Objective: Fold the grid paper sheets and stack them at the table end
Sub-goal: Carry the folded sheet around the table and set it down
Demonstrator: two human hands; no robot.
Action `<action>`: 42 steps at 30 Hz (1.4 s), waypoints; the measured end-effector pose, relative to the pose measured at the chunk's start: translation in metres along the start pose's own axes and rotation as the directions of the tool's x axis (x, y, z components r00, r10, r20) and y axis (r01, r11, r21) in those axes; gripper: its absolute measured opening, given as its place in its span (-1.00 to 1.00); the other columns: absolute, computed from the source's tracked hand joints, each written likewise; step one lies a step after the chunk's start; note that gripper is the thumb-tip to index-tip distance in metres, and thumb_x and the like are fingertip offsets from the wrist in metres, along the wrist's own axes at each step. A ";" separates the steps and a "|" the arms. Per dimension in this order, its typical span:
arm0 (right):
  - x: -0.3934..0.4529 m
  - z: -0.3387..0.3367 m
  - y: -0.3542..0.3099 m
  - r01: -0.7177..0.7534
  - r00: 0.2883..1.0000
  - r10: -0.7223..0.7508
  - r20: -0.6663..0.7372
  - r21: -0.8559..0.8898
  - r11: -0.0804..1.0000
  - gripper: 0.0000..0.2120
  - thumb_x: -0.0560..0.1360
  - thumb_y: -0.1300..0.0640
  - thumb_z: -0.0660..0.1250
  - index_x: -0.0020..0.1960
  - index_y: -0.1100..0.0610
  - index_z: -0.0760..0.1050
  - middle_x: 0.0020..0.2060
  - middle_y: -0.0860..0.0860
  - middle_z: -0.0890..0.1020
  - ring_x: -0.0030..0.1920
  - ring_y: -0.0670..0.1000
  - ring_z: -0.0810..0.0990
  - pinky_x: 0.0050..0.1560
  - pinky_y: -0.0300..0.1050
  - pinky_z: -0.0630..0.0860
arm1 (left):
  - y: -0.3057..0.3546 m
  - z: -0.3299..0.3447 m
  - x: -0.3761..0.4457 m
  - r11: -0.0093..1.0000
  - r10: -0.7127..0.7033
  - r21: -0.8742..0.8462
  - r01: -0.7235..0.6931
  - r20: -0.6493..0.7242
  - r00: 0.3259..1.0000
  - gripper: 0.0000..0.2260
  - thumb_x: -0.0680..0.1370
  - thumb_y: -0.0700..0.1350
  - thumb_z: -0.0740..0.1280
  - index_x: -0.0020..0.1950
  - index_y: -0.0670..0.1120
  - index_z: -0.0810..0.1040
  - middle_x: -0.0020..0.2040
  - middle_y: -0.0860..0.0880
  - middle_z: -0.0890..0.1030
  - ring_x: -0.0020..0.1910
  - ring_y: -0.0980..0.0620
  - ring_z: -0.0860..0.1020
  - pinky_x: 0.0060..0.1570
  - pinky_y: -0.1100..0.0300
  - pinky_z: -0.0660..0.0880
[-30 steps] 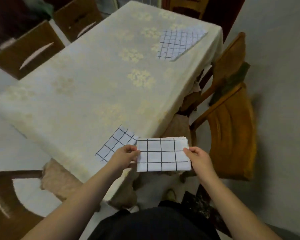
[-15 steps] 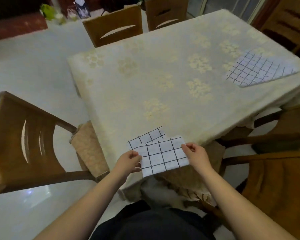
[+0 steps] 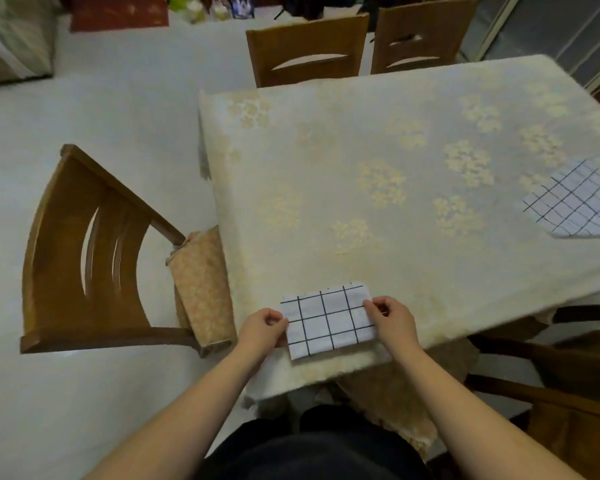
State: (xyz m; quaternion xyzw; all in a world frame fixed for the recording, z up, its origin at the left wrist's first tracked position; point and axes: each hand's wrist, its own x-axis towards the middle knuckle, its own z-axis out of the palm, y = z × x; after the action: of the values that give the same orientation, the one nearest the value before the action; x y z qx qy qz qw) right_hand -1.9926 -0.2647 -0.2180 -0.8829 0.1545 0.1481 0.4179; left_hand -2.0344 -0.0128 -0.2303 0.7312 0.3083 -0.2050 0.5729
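Observation:
A folded grid paper sheet, white with black lines, lies at the near corner of the table, which wears a cream flowered cloth. My left hand pinches its left edge and my right hand pinches its right edge. The folded sheet that lay here before is hidden under it. Unfolded grid sheets lie at the table's right side, cut off by the frame edge.
A wooden chair with a patterned cushion stands left of the table corner. Two more chairs are tucked in at the far side, another chair at the right. Bags and clutter lie on the floor beyond.
Both hands have carried the folded sheet from in front of the table edge onto the corner, squarely over the earlier folded sheet. My view has swung left.

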 end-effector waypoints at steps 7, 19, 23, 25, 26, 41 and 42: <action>0.016 -0.001 0.004 -0.008 1.000 0.008 0.005 -0.055 0.998 -0.85 0.52 0.01 0.39 -0.09 0.10 0.56 -0.23 -0.05 0.62 -0.20 -0.07 0.55 -0.20 -0.21 0.35 | -0.002 0.011 0.009 0.963 0.041 0.270 -0.018 -0.081 0.996 -0.92 0.50 -0.03 0.41 -0.15 0.03 0.54 -0.23 -0.02 0.63 -0.28 -0.01 0.59 -0.16 0.04 0.60; 0.027 -0.002 0.016 -0.024 0.998 0.031 0.054 -0.134 0.991 -0.85 0.53 -0.05 0.36 -0.08 0.02 0.52 -0.23 -0.13 0.59 -0.22 -0.20 0.51 -0.30 -0.34 0.36 | 0.000 0.017 0.008 0.906 0.092 0.423 -0.030 -0.127 0.988 -0.91 0.51 0.00 0.37 -0.17 0.04 0.53 -0.29 0.05 0.58 -0.33 0.12 0.49 -0.36 0.24 0.36; 0.030 -0.002 0.018 -0.005 0.997 0.015 0.071 -0.135 0.991 -0.83 0.53 -0.08 0.35 -0.06 0.01 0.51 -0.21 -0.12 0.60 -0.19 -0.12 0.55 -0.26 -0.28 0.41 | -0.001 0.019 0.006 0.924 0.106 0.379 -0.049 -0.132 0.985 -0.90 0.51 -0.02 0.37 -0.15 0.00 0.51 -0.30 0.01 0.57 -0.33 0.08 0.49 -0.27 0.15 0.46; 0.029 -0.002 0.018 0.004 0.999 0.003 0.053 -0.121 0.993 -0.83 0.52 -0.09 0.35 -0.03 0.00 0.49 -0.16 -0.10 0.59 -0.14 -0.08 0.56 -0.23 -0.25 0.42 | -0.001 0.022 0.001 0.915 0.177 0.393 -0.094 -0.180 0.968 -0.88 0.52 -0.01 0.35 -0.14 0.00 0.46 -0.28 0.01 0.55 -0.31 0.06 0.50 -0.24 0.08 0.50; 0.028 -0.001 0.018 0.011 0.999 -0.007 0.032 -0.110 0.994 -0.81 0.52 -0.10 0.35 0.02 -0.01 0.49 -0.10 -0.09 0.58 -0.09 -0.07 0.55 -0.18 -0.23 0.44 | -0.002 0.024 -0.002 0.886 0.254 0.443 -0.139 -0.211 0.944 -0.87 0.53 -0.01 0.34 -0.13 0.00 0.43 -0.26 0.02 0.52 -0.29 0.06 0.49 -0.24 0.08 0.49; 0.027 0.045 0.025 0.619 0.777 -0.493 0.392 -0.621 0.481 -0.39 0.58 -0.17 0.02 0.54 0.11 0.16 0.52 0.06 0.25 0.52 0.03 0.11 0.47 -0.03 -0.03 | -0.036 0.061 0.003 0.254 0.542 0.865 -0.433 0.244 0.804 -0.34 0.61 0.22 0.03 0.58 -0.15 0.05 0.59 -0.14 0.04 0.57 -0.07 0.02 0.47 -0.02 0.03; 0.027 0.046 0.025 0.620 0.778 -0.476 0.409 -0.621 0.480 -0.39 0.58 -0.17 0.01 0.54 0.11 0.15 0.52 0.06 0.24 0.52 0.03 0.10 0.47 -0.03 -0.03 | -0.036 0.060 0.004 0.265 0.528 0.866 -0.424 0.238 0.816 -0.34 0.62 0.23 0.01 0.58 -0.14 0.03 0.59 -0.14 0.03 0.57 -0.07 0.01 0.47 -0.01 0.02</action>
State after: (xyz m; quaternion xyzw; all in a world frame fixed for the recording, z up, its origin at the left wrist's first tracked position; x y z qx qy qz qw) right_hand -1.9837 -0.2473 -0.2738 -0.9572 -0.2471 0.1338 0.0687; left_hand -2.0529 -0.0643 -0.2743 0.9848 -0.0542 -0.1174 0.1156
